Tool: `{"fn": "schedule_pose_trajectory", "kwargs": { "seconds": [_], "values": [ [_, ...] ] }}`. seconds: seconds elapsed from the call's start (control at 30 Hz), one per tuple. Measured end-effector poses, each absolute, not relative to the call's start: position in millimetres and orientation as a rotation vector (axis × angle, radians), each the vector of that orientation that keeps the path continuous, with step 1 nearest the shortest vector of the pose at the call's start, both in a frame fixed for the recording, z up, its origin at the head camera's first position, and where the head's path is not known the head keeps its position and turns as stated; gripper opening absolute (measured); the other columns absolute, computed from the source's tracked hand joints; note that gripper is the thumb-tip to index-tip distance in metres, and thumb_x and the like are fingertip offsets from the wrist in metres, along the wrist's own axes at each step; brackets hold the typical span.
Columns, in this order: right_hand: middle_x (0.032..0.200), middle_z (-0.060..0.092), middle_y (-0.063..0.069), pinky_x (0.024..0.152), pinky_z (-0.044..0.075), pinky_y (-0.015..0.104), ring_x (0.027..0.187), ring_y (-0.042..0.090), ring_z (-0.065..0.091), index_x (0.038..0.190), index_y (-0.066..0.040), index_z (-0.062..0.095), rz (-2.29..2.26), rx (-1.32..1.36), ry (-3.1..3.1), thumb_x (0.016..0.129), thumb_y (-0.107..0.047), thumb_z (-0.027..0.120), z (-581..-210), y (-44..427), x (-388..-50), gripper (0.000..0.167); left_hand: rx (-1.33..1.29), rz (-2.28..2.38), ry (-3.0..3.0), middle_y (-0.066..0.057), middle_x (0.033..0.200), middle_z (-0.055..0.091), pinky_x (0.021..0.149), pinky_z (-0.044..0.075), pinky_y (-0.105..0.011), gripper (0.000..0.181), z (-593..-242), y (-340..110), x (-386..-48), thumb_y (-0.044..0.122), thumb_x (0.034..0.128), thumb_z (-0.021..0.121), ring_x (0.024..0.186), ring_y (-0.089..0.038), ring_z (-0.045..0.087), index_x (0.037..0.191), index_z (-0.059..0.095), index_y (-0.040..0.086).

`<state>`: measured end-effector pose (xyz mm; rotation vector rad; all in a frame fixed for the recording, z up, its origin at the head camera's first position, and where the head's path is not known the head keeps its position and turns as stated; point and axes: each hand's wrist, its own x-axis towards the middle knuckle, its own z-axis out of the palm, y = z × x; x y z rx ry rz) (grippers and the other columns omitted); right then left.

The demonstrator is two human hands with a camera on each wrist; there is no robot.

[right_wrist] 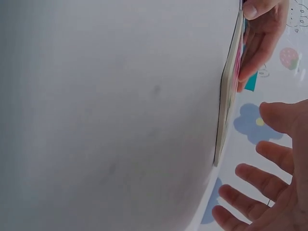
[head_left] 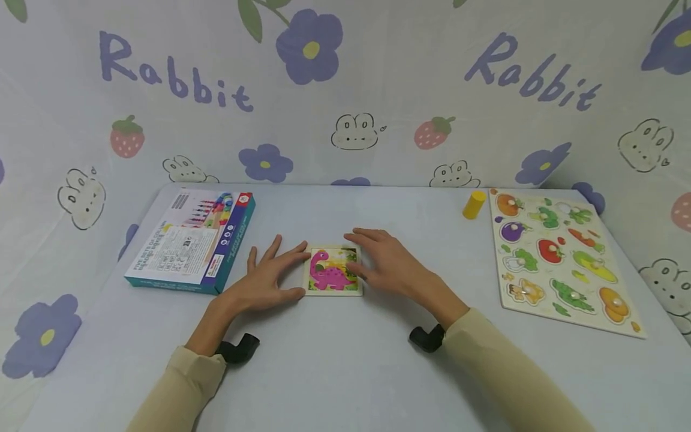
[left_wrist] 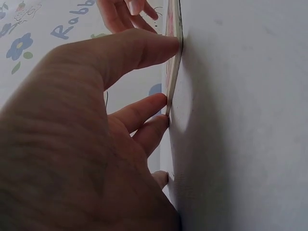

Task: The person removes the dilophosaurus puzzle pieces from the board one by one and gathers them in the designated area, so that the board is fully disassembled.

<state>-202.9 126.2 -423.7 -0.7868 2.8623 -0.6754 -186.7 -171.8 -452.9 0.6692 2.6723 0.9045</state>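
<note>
A small square picture puzzle [head_left: 333,282] with a pink dinosaur lies flat on the white table, between both hands. My left hand [head_left: 266,282] rests at its left side, fingers spread. The left thumb touches the puzzle's near edge in the left wrist view, and two fingertips meet its side farther along. Over the puzzle's right part hovers my right hand [head_left: 390,262], its fingers loosely extended and covering some of the picture. Seen from the right wrist, those fingers [right_wrist: 262,180] hold nothing and stay apart from the puzzle's edge [right_wrist: 225,98].
A flat boxed set [head_left: 186,240] with a teal side lies left of the left hand. On the right rests a wooden vegetable peg puzzle board [head_left: 564,264], with a yellow cylinder [head_left: 474,205] standing beside its far left corner. A patterned cloth [head_left: 356,78] hangs behind the table.
</note>
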Motion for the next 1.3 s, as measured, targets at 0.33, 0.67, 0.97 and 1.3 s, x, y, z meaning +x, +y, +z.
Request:
{"fn": "schedule_pose_trajectory", "kwargs": {
  "seconds": [0.33,0.67,0.97,1.3],
  "values": [
    [0.152,0.060,0.010,0.119,0.046,0.057,0.144,0.033,0.054,0.152,-0.015,0.058,-0.562,-0.876,2.903,0.101,-0.034,0.069,-426.4,102.2,-209.3,0.055,0.646,0.884,2.692,0.000,0.178,0.026,0.123,-0.019,-0.078,0.075,-452.1,-171.0,-185.5,0.039,0.0914,0.072,0.167,-0.044,-0.006,0.160,0.047,0.023],
    [0.126,0.066,0.009,0.101,0.054,0.048,0.118,0.028,0.057,0.140,-0.018,0.070,-0.541,-0.931,2.967,0.102,-0.031,0.069,-433.1,84.1,-216.1,0.040,0.659,0.875,2.693,0.001,0.178,0.026,0.123,-0.019,-0.078,0.076,-453.0,-169.9,-186.6,0.041,0.0917,0.072,0.168,-0.043,-0.006,0.161,0.047,0.024],
    [0.112,0.067,0.011,0.087,0.057,0.036,0.098,0.022,0.060,0.135,-0.016,0.072,-0.589,-0.920,2.863,0.104,-0.022,0.065,-434.1,72.7,-224.8,0.032,0.656,0.880,2.692,-0.001,0.178,0.027,0.122,-0.019,-0.079,0.076,-453.7,-170.0,-186.6,0.040,0.0911,0.072,0.167,-0.044,-0.006,0.161,0.047,0.023],
    [0.106,0.066,0.010,0.082,0.054,0.032,0.088,0.018,0.055,0.138,-0.019,0.071,-0.551,-0.939,2.775,0.105,-0.016,0.062,-432.7,70.3,-234.1,0.035,0.652,0.891,2.691,0.000,0.178,0.027,0.122,-0.019,-0.079,0.075,-455.4,-170.5,-187.1,0.039,0.0910,0.073,0.168,-0.044,-0.006,0.160,0.048,0.022]
  ]
}}
